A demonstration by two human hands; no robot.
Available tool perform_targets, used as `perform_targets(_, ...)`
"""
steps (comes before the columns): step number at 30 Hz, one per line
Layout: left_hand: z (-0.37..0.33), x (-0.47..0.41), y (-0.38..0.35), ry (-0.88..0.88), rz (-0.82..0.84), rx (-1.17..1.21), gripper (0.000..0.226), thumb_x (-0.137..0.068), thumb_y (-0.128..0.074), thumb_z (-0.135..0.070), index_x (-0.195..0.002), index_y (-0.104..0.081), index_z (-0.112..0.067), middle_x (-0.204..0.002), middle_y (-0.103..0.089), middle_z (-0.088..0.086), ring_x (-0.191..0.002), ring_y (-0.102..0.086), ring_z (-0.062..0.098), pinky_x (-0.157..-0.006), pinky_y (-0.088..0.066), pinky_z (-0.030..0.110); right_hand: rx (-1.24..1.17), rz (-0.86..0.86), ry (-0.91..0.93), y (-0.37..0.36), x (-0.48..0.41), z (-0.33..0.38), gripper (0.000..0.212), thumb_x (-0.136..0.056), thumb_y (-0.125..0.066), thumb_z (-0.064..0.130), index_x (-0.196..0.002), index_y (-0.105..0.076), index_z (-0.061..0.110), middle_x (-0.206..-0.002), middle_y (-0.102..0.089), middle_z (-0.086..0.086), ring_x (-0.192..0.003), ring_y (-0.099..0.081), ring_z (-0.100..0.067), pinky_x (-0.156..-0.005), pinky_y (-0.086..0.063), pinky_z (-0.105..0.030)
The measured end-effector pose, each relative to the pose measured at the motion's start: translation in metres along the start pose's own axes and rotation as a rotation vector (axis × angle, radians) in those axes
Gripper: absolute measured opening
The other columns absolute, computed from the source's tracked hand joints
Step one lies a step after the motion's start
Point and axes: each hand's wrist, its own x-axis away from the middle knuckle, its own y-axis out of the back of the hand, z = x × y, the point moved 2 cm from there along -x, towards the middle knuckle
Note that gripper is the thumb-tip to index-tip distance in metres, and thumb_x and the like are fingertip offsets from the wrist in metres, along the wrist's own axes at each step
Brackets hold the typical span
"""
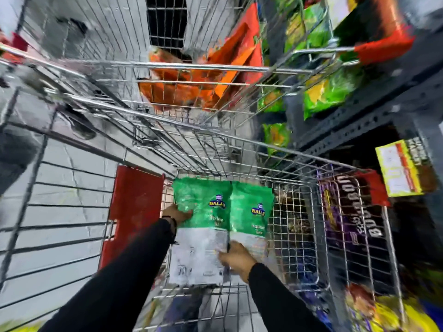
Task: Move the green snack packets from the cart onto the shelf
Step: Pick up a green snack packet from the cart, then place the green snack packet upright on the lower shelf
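Head view: both hands, left (178, 214) and right (236, 258), have a closed grip on two green packets (223, 212) in the cart (299, 236), pickup step I'd say, next they need lifting right to the shelf (359, 121).

A wire cart (297, 236) is carrying two green snack packets (223, 212) side by side; beside the cart, a dark shelf (374, 109) is bearing lime-green bags (328, 92).

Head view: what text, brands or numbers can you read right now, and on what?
"BALAJI": logo on the left green packet.
"BALAJI": logo on the right green packet.
Smaller words under both logos: too blurred.
Barcode on the left packet's white part: digits unreadable.
Purple pack: large white lettering, blurred.
Yellow shelf tag: unreadable.
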Motion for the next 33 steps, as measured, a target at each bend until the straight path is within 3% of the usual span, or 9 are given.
perform_targets(9,-0.026,0.027,0.007,-0.204,-0.011,0.064,0.070,-0.055,-0.084,-0.018,-0.113,-0.050,0.001,-0.117,-0.062,0.017,-0.107,-0.060,0.032,-0.095,-0.048,0.037,-0.186,-0.091,0.076,-0.005,0.013,-0.003,0.026,-0.076,-0.059,-0.003,-0.092,-0.046,0.013,-0.090,-0.054,-0.011,-0.075,-0.054,-0.018,-0.059,-0.047,-0.031)
perform_targets(12,-0.041,0.031,0.016,-0.362,0.022,0.012,0.071,-0.040,-0.081,-0.044,-0.097,-0.059,-0.008,-0.102,-0.070,0.020,-0.095,-0.067,0.031,-0.089,-0.054,0.045,-0.240,-0.157,0.180,0.007,0.046,0.005,0.026,-0.074,-0.059,-0.003,-0.089,-0.047,0.015,-0.090,-0.057,-0.008,-0.075,-0.055,-0.016,-0.054,-0.045,-0.026)
perform_targets(15,-0.074,0.109,0.029,-0.491,0.044,0.027,0.034,-0.060,-0.080,-0.035,-0.079,-0.062,-0.013,-0.085,-0.069,0.011,-0.069,-0.065,0.023,-0.064,-0.057,0.028,-0.289,-0.223,0.309,0.019,0.081,0.000,0.029,-0.068,-0.067,0.008,-0.085,-0.045,0.017,-0.093,-0.058,-0.007,-0.085,-0.059,-0.023,-0.065,-0.051,-0.029)
perform_targets(17,-0.088,0.144,0.030,-0.571,0.116,0.065,0.021,-0.072,-0.074,-0.021,-0.086,-0.061,-0.014,-0.088,-0.066,0.013,-0.064,-0.058,0.017,-0.052,-0.051,0.021,-0.321,-0.268,0.405,0.026,0.102,-0.006,0.043,-0.063,-0.073,0.019,-0.096,-0.046,0.016,-0.102,-0.059,-0.008,-0.095,-0.060,-0.026,-0.078,-0.051,-0.033)
perform_targets(20,-0.100,0.215,0.017,-0.740,0.195,0.127,0.019,-0.073,-0.072,-0.019,-0.090,-0.062,-0.017,-0.101,-0.068,0.014,-0.083,-0.062,0.021,-0.073,-0.054,0.032,-0.436,-0.310,0.556,0.043,0.159,-0.027,0.041,-0.067,-0.074,0.006,-0.093,-0.046,0.021,-0.110,-0.062,-0.013,-0.092,-0.060,-0.022,-0.076,-0.052,-0.035)
perform_targets(22,-0.107,0.265,0.004,-0.853,0.269,0.154,0.014,-0.075,-0.071,-0.018,-0.087,-0.066,-0.012,-0.090,-0.075,0.013,-0.071,-0.067,0.015,-0.065,-0.056,0.025,-0.521,-0.364,0.661,0.056,0.194,-0.045,0.039,-0.068,-0.071,-0.004,-0.086,-0.046,0.020,-0.106,-0.065,-0.016,-0.082,-0.062,-0.020,-0.077,-0.055,-0.039)
perform_targets(24,-0.111,0.319,-0.017,-0.984,0.328,0.120,0.030,-0.070,-0.074,-0.022,-0.093,-0.065,-0.004,-0.088,-0.074,0.009,-0.072,-0.066,0.015,-0.058,-0.054,0.022,-0.579,-0.434,0.770,0.073,0.237,-0.071,0.039,-0.069,-0.069,-0.010,-0.083,-0.047,0.019,-0.098,-0.066,-0.015,-0.072,-0.062,-0.012,-0.067,-0.057,-0.029)
perform_targets(29,-0.110,0.431,-0.084,-1.222,0.557,0.084,0.041,-0.073,-0.069,-0.008,-0.107,-0.054,0.009,-0.099,-0.070,0.015,-0.086,-0.064,0.016,-0.082,-0.054,0.032,-0.638,-0.718,0.931,0.116,0.323,-0.157,0.043,-0.065,-0.069,-0.016,-0.085,-0.050,0.017,-0.088,-0.068,-0.011,-0.067,-0.064,-0.005,-0.061,-0.053,-0.017)
perform_targets(33,-0.107,0.483,-0.155,-1.262,0.694,0.045,0.043,-0.071,-0.074,-0.021,-0.101,-0.052,0.001,-0.072,-0.068,0.003,-0.065,-0.060,0.016,-0.058,-0.053,0.026,-0.655,-0.923,0.964,0.145,0.383,-0.227,0.042,-0.065,-0.065,-0.019,-0.080,-0.048,0.017,-0.076,-0.068,0.003,-0.063,-0.063,-0.003,-0.060,-0.052,-0.017)
